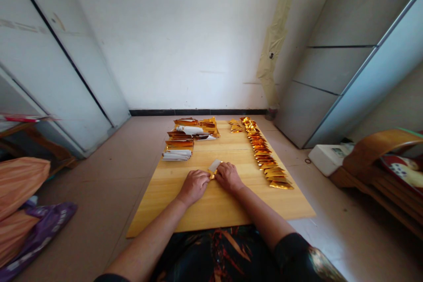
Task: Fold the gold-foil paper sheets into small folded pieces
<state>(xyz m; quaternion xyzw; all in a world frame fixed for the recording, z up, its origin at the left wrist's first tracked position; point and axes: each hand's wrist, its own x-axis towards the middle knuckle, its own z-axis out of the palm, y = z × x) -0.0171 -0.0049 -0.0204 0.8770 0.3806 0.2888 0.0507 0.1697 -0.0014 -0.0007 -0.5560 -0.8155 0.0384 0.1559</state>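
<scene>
A small folded piece of gold foil paper with a white side (214, 168) stands up between my two hands, near the middle of a pale wooden board (218, 211) lying on the floor. My left hand (194, 186) and my right hand (228, 177) both pinch its edges, and my fingers hide its lower part. Farther up the board are stacks of gold foil paper (179, 144) and white paper strips (176, 154). A long overlapping row of folded gold foil pieces (264, 158) runs along the right side.
A small cluster of gold pieces (236, 126) lies at the board's far end. Orange and purple bags (42, 238) sit on the floor at left, with a low wooden table behind them. A white box (327, 159) and a wooden chair (373, 172) stand at right, beside grey cabinets (343, 66).
</scene>
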